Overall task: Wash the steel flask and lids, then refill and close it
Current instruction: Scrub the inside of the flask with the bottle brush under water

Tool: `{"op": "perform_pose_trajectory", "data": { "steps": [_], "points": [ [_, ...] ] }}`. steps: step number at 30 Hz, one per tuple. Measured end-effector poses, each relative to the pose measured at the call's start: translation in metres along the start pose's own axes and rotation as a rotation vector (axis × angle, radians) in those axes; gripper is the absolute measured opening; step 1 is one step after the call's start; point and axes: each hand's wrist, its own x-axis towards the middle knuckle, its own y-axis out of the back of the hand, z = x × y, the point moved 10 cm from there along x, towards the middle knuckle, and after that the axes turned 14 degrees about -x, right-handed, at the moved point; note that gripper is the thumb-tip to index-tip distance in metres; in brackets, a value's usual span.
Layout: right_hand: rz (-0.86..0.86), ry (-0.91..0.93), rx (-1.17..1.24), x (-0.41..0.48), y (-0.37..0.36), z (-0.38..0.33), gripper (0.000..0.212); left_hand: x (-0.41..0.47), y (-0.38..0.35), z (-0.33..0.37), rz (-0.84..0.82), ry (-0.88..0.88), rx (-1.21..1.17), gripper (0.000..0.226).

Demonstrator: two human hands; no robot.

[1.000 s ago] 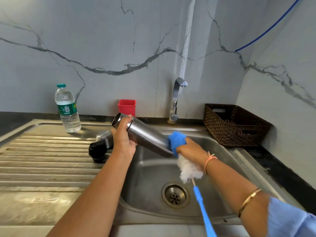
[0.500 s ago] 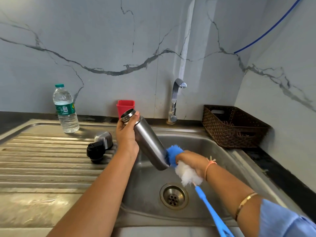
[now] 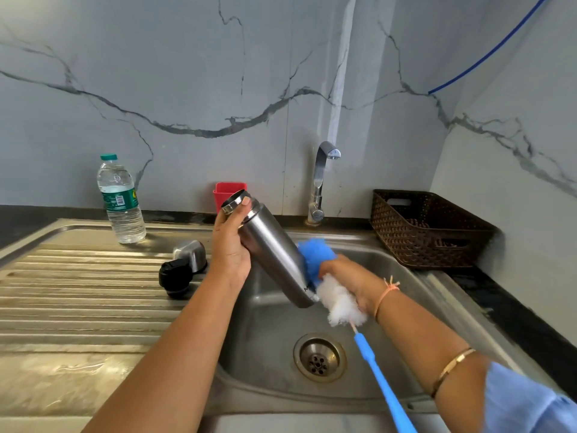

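Observation:
My left hand (image 3: 229, 245) grips the steel flask (image 3: 271, 251) near its open mouth and holds it tilted over the sink basin (image 3: 268, 348), mouth up and to the left. My right hand (image 3: 346, 276) grips the blue and white bristle head of a bottle brush (image 3: 315, 254) and presses it against the flask's lower side; the brush's blue handle (image 3: 379, 376) trails toward me. A steel lid (image 3: 192, 253) and a black lid (image 3: 175, 278) lie on the draining board (image 3: 78, 295), left of my left wrist.
A plastic water bottle (image 3: 120, 201) stands at the back of the draining board. A red cup (image 3: 228, 190) sits behind the flask, the tap (image 3: 321, 179) rises behind the basin, and a brown woven basket (image 3: 427, 229) is at the right.
The flask has swung from nearly level to a steeper tilt, its mouth raised. My right hand with the brush slid along the flask's lower side.

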Motion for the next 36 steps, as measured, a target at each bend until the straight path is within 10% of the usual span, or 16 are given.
{"op": "perform_pose_trajectory", "data": {
  "steps": [6, 15, 23, 32, 36],
  "points": [
    [-0.002, -0.052, 0.213, 0.006, 0.010, 0.005, 0.008, 0.002, 0.020, -0.003, 0.078, 0.006, -0.102, 0.055],
    [0.318, 0.275, -0.110, 0.001, 0.035, -0.034, 0.040, -0.008, 0.038, -0.026, 0.271, 0.358, 0.069, 0.057],
    [0.221, 0.457, -0.668, -0.022, -0.027, -0.102, 0.055, -0.008, 0.035, -0.029, 0.296, 0.121, 0.106, 0.037],
    [0.312, 0.103, -0.464, 0.006, 0.055, -0.011, 0.026, 0.001, 0.044, 0.002, 0.307, 0.020, 0.057, 0.048],
    [0.365, 0.227, -0.562, 0.001, 0.038, -0.035, 0.028, 0.000, 0.028, -0.001, 0.213, -0.014, 0.127, 0.052]
  ]
}}
